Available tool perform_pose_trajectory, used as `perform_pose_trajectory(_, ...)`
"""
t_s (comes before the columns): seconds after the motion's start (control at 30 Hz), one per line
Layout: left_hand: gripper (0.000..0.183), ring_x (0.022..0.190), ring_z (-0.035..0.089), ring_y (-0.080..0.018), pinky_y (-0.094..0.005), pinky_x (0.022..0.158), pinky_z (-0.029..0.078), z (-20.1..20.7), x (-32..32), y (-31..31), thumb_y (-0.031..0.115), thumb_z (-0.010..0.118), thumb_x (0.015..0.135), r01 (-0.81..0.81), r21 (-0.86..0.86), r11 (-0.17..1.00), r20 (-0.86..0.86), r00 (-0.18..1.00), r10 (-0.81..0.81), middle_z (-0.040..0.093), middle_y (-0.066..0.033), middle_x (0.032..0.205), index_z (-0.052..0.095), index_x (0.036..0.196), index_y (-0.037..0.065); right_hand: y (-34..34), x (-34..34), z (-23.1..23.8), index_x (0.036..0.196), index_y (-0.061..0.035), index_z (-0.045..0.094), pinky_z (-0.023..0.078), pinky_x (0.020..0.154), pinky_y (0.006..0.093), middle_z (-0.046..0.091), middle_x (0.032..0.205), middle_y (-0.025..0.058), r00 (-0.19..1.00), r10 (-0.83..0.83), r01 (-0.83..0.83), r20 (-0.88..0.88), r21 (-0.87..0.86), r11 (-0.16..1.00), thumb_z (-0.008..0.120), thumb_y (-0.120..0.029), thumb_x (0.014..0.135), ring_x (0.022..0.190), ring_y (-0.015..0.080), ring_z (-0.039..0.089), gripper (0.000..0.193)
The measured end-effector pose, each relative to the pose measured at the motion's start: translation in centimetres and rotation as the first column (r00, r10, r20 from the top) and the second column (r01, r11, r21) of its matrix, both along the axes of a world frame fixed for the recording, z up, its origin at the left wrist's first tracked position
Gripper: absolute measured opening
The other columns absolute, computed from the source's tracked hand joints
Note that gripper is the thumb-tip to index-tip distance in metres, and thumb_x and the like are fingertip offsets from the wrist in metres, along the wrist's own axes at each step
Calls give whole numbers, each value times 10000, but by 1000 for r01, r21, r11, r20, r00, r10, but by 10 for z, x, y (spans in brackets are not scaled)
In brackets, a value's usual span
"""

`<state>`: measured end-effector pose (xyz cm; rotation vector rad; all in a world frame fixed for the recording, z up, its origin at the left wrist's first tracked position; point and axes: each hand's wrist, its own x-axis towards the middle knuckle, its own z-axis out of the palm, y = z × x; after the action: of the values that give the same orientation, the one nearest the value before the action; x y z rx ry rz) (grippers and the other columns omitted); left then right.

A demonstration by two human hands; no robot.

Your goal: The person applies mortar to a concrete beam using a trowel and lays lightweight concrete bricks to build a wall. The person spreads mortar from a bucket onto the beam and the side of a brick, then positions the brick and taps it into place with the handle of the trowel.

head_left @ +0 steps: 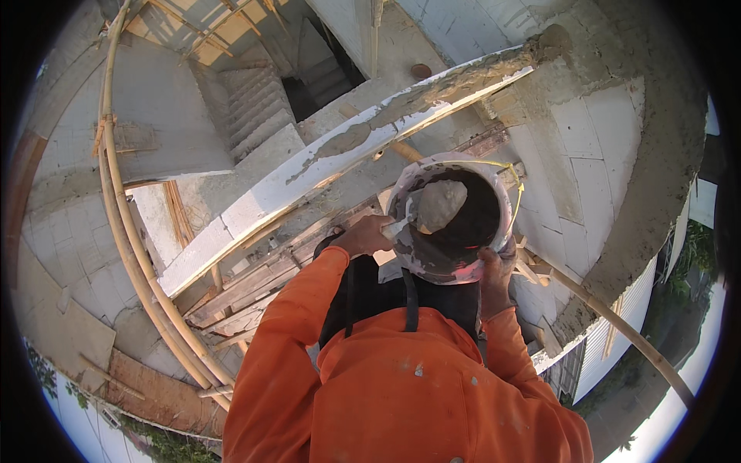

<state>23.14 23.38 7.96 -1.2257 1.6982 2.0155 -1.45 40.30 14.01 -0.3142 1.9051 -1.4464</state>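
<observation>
My left hand (364, 236) is closed around the handle of a trowel (397, 227), whose blade reaches into the bucket. A lump of grey mortar (441, 206) sits on the blade, hiding most of it. The round, mortar-smeared bucket (448, 273) is tipped so that I see into its dark inside. My right hand (498, 268) grips the bucket's near right rim, the thumb at the inner edge. From the rim hangs a thin yellowish handle (518, 193) on the right side.
Ahead runs a white block wall (262, 202), its top partly coated with wet mortar (432, 94). Wooden planks (255, 292) lie below me. Bamboo poles (123, 224) rise at the left; another pole (617, 320) slants at the right. Concrete stairs (258, 112) drop beyond the wall.
</observation>
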Motion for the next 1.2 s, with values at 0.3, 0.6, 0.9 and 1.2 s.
perform_pose_trajectory(0.3,529,959,657,-323,-398,818,523,-16,170,-95,220,637,744,304,-585,752,561,822,104,674,-194,1036,566,1251,86,3,21,6,1115,-20,557,485,731,258,605,947,14,999,9,-9,52,0,1000,521,26,643,795,126,583,476)
perform_pose_trajectory(0.6,198,925,657,-298,-467,780,505,-52,284,-52,165,545,851,380,-657,651,734,519,438,645,-85,935,562,1048,154,10,22,-3,1033,-61,555,426,625,225,547,831,-33,1000,19,-19,-2,33,999,554,16,669,694,74,514,372)
perform_pose_trajectory(0.9,188,964,635,-318,-488,775,504,-34,354,-21,140,545,851,307,-671,675,734,403,546,636,-103,989,572,1037,153,5,23,4,1092,-42,559,471,670,245,594,923,6,998,56,-56,-15,18,998,513,28,682,759,112,564,419)
perform_pose_trajectory(1.2,184,984,633,-329,-458,757,526,-61,331,-25,124,546,842,207,-591,780,767,446,462,625,-103,1036,555,1023,147,9,18,8,1017,-74,540,434,612,229,535,844,-15,999,25,-19,-33,185,982,534,15,676,689,88,502,353)
